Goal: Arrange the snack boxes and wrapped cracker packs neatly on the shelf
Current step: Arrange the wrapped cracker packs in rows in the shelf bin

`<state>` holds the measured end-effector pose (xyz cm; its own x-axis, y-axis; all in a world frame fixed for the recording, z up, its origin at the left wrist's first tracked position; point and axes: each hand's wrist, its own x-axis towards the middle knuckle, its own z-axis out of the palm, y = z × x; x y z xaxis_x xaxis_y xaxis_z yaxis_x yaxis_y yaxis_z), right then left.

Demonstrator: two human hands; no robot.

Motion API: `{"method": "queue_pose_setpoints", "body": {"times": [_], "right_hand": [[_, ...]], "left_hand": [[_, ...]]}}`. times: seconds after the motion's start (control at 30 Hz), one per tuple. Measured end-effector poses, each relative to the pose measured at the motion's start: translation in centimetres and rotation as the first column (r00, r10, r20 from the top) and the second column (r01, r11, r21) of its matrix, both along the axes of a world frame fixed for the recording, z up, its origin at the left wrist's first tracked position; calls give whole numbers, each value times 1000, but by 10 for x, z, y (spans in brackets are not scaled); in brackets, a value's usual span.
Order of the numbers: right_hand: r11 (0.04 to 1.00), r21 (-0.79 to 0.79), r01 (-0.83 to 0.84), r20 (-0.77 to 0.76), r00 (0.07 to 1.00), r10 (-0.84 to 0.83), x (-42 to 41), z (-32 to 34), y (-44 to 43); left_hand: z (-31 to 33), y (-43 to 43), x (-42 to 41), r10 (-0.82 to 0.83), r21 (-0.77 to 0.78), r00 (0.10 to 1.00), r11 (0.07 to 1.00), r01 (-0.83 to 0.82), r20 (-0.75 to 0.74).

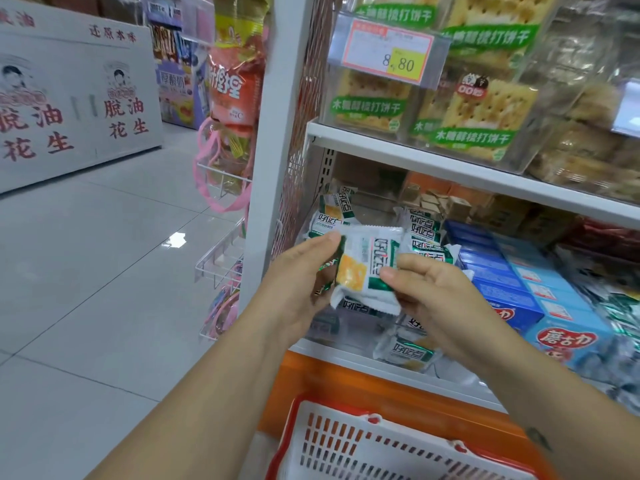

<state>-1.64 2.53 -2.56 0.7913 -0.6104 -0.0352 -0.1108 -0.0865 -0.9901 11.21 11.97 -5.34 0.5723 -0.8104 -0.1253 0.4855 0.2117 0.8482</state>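
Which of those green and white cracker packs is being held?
The face-up pack showing a yellow cracker, gripped between the left hand and right hand in front of the shelf, where other packs lie loose.

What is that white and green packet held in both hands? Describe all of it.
The cracker pack is a small, squarish pillow of glossy white film with green bands, dark characters and a yellow cracker picture, its ends crimped. It looks sealed and is held tilted before the lower shelf, above loose matching packs. The left hand grips its left edge; the right hand pinches its right side.
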Motion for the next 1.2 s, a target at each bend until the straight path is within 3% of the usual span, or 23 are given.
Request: {"method": "queue_pose_setpoints", "body": {"times": [0.13,0.23,0.47,0.67,0.73,0.77,0.83,0.9,0.97,1.0,1.07,1.13,1.2], "right_hand": [[954,298,25,105,993,-59,0,4,-8],[937,347,43,99,992,-82,-1,4,-11],[890,445,93,64,989,-135,-4,3,-14],[869,490,64,89,988,-123,-5,5,-13],[911,406,64,113,986,-119,-5,3,-16],[954,285,96,100,987,-129,-5,1,-19],[968,-136,213,48,977,-208,-8,-2,-23],[743,-627,235,90,969,-230,-12,-5,-27],[463,-882,87,55,995,-82,-13,-9,-29],[395,-919,19,13,1000,-17,-13,-12,-30],[404,-913,-55,-34,998,59,-12,-14,-29],[509,-861,-20,12,998,60,-11,-13,-26],[679,-724,124,123,991,-50,-11,-10,-24]], "left_hand": [[0,5,9,-152,13,988,988,152,17],[-1,6,9,-182,2,981,983,182,67],[-4,2,12,22,-19,941,1000,-17,337],[0,1,12,-110,-124,989,985,122,104],[-1,1,11,-103,-108,990,988,114,100],[-3,1,11,-86,-57,985,994,95,152],[-4,2,10,-97,63,961,994,84,259],[-5,2,9,-194,108,957,979,174,214],[-3,3,9,-255,100,957,965,243,135],[-3,2,7,-255,102,958,965,242,134],[-6,1,6,-213,139,962,972,191,172],[-10,0,5,-176,184,963,973,139,204],[-11,-2,5,-180,189,961,972,141,209]]}}
